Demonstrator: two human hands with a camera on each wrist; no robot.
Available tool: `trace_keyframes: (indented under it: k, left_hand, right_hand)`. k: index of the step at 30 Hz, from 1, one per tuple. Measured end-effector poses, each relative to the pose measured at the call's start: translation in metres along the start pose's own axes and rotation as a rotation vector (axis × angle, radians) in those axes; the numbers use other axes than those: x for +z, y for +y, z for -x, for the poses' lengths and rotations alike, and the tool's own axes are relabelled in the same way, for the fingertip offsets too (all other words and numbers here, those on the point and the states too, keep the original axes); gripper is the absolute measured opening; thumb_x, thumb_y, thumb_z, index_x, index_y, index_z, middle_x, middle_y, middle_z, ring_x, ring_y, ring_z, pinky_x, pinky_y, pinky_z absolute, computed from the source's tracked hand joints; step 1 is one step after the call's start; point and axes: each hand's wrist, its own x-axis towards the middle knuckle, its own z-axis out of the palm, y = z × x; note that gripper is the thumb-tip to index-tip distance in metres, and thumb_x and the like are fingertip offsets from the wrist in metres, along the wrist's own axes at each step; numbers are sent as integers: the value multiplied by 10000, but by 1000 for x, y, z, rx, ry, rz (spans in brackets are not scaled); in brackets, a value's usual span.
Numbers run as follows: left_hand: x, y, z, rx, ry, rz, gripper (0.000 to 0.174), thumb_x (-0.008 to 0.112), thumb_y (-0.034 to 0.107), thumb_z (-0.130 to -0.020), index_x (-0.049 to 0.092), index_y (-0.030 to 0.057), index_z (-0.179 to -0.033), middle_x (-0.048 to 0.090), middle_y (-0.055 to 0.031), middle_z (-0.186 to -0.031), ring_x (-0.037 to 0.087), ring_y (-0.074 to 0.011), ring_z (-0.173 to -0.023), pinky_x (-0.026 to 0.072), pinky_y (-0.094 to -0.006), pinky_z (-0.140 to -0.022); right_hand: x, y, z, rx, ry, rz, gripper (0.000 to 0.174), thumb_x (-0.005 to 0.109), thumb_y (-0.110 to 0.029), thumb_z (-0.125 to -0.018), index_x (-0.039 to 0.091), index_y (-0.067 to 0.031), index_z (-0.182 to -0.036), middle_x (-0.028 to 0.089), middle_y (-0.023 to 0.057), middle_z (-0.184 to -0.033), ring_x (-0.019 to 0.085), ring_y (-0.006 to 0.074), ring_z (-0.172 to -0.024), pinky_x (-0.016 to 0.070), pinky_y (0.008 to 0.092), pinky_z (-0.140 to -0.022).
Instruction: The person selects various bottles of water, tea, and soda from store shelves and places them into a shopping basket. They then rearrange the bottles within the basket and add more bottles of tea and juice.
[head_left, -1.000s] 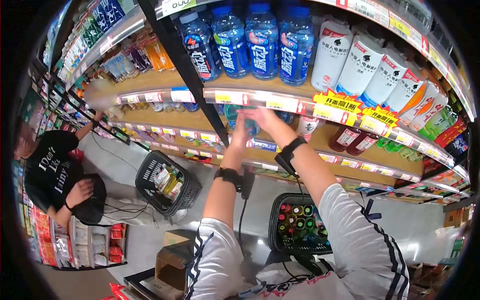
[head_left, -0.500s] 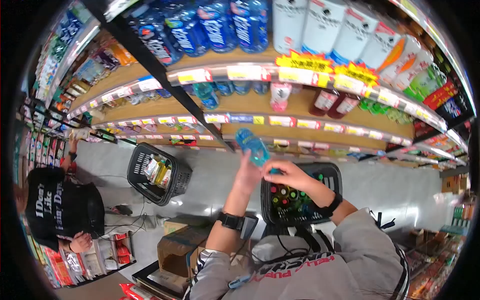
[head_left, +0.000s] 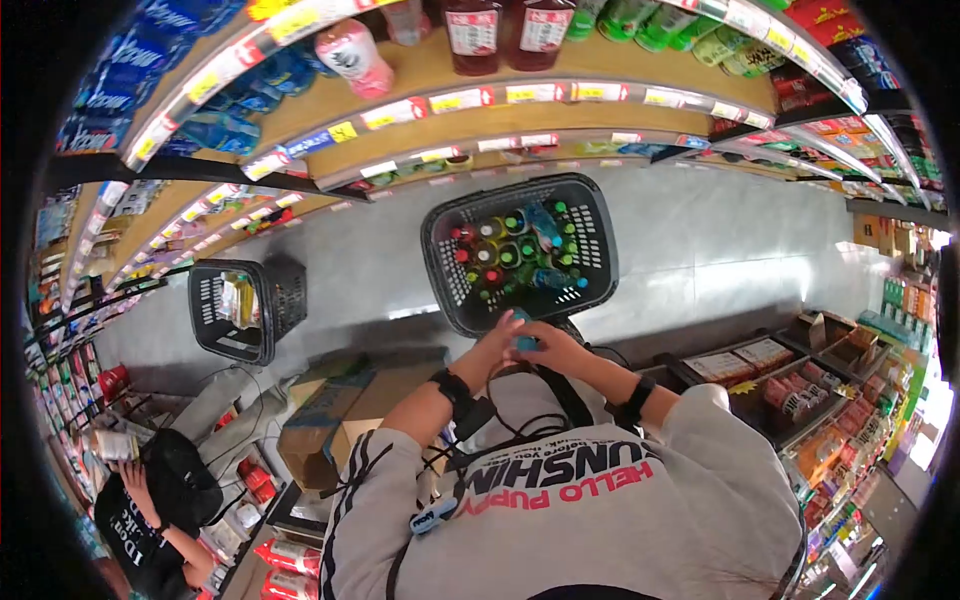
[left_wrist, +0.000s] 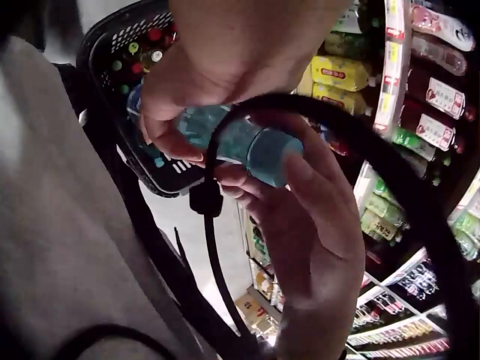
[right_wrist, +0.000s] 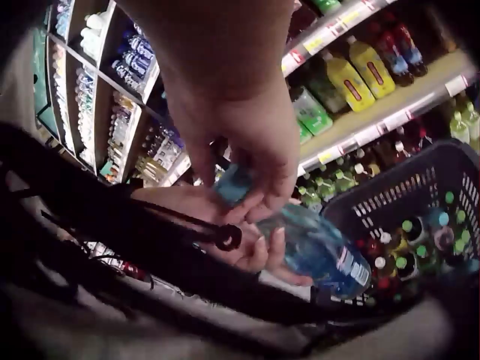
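Note:
A teal-capped blue bottle (left_wrist: 206, 127) is between both hands close to the shirt. My left hand (head_left: 496, 343) grips its body; in the right wrist view the left fingers wrap under the bottle (right_wrist: 322, 247), just below the neck. With thumb and fingers, my right hand (head_left: 555, 348) pinches the cap (right_wrist: 234, 185). From the left wrist view, the right thumb lies against the cap (left_wrist: 274, 156). The bottle body is mostly hidden by the hands in the head view.
A black basket (head_left: 436, 250) of bottles stands on the floor just beyond the hands. Drink shelves (head_left: 400, 120) run across the top. At left are a second basket (head_left: 262, 345), cardboard boxes (head_left: 335, 410) and a person in black (head_left: 150, 535). Cables hang near my wrists.
The head view has swung down and to the right, away from the upper shelf. Both hands have drawn the bottle from the shelf in close to the body, and my right hand is on its cap.

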Motion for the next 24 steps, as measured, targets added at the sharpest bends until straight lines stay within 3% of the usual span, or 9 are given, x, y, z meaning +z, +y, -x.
trace_keyframes:
  k: [4,6,10,11,12,15,18,22,24]
  left_hand:
    - [3,-26,-56,-2,176,-119,693,546,330,-778,86,228,-1286,338,-130,-1171,423,-308,-999,430,-461,-670]
    - [37,-10,-40,-64,200,63,665,541,329,-784,103,257,-1278,350,-127,-1155,439,-296,-982,432,-456,-687]
    - [70,7,-45,-50,95,140,844,582,372,-762,-30,233,-1326,195,-132,-1306,370,-326,-1101,397,-454,-820]
    - [62,-6,-58,0,89,82,642,476,365,-822,78,263,-1315,363,-113,-1183,526,-246,-895,431,-381,-746]
    - [57,-11,-69,-14,168,-18,619,467,351,-826,104,250,-1316,386,-116,-1168,530,-242,-887,431,-375,-748]
    - [50,-23,-88,18,393,-231,488,431,268,-827,287,171,-1283,514,-121,-1031,556,-217,-830,445,-325,-717]
    - [24,-59,-97,128,253,-279,485,437,310,-848,300,141,-1282,496,-144,-1079,553,-237,-864,437,-357,-736]
    - [18,-80,-78,112,365,-187,420,485,250,-835,391,104,-1217,553,-88,-969,577,-180,-770,446,-292,-647]
    - [-19,-124,-79,225,339,-35,390,493,220,-832,413,92,-1192,567,-64,-931,582,-155,-740,442,-262,-618]
  right_hand:
    - [-17,34,14,-166,138,117,421,603,-109,-726,475,-107,-1127,574,82,-767,540,128,-627,446,225,-590]
    - [-35,38,16,388,-123,-337,429,604,-108,-732,460,-88,-1136,574,65,-766,548,124,-625,455,216,-590]
    - [-48,91,3,370,-165,-599,424,608,-166,-749,456,-72,-1134,566,40,-736,535,98,-602,444,205,-556]
    - [-55,99,-2,458,-202,-625,421,608,-183,-752,460,-71,-1130,562,38,-723,528,92,-593,438,205,-546]
    - [-60,105,-7,546,-239,-648,418,608,-200,-755,465,-71,-1126,557,36,-710,521,87,-583,432,206,-536]
    - [-63,123,-18,402,-269,-422,368,624,-253,-733,527,-99,-1052,563,38,-694,543,83,-593,425,211,-528]
    - [-53,166,-43,416,-288,-151,375,631,-307,-690,556,-127,-1010,585,63,-729,575,134,-644,439,250,-562]
    - [-44,222,-79,386,-244,199,426,608,-384,-638,567,-143,-987,598,123,-814,580,259,-764,442,328,-667]
    - [-47,223,-89,370,-401,305,561,563,-386,-678,477,-54,-1122,582,160,-937,562,293,-853,445,374,-746]
